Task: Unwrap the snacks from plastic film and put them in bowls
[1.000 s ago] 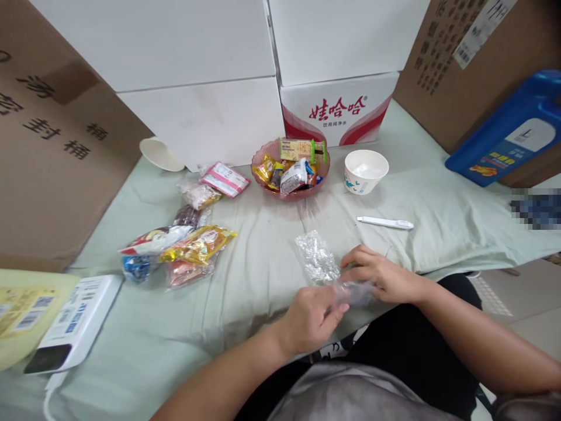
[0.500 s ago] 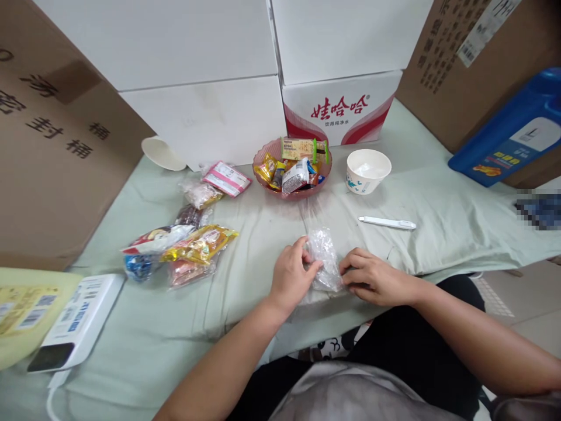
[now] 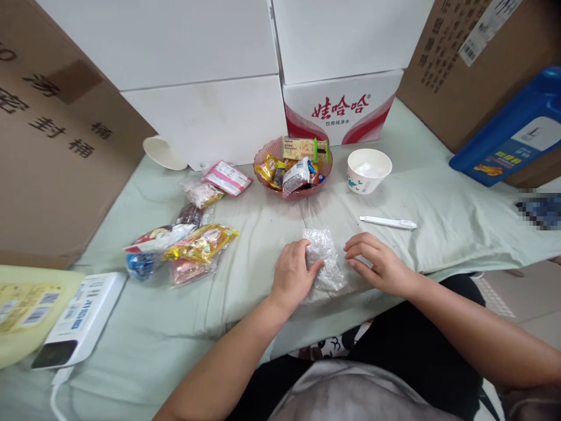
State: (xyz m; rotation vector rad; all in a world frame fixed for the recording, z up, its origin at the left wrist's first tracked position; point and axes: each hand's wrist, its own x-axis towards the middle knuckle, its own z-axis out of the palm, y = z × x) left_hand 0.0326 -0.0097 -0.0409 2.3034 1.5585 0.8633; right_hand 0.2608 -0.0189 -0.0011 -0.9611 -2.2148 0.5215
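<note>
A crumpled piece of clear bubble wrap [image 3: 325, 260] lies on the green sheet in front of me. My left hand [image 3: 294, 270] holds its left edge, the thumb lying on top and the fingers curled at the side. Just to the right, my right hand [image 3: 376, 263] is apart from the wrap, its fingers loosely bent and spread with nothing in them. Beyond the right hand lies a slim white utility knife [image 3: 388, 222]. Whether anything is inside the wrap I cannot tell.
A pink bowl [image 3: 268, 184] of wrapped snacks stands behind the wrap, beside a white paper cup [image 3: 368, 175]. Snack packets [image 3: 201, 244] are heaped at left, near a white power bank [image 3: 81, 318]. White cartons [image 3: 201, 123] stand at the back; a blue bottle [image 3: 511, 140] leans at right.
My right hand has let go of the wrap's right side, moving slightly up and away with its fingers opening. The wrap lies a little flatter; my left hand stays on it.
</note>
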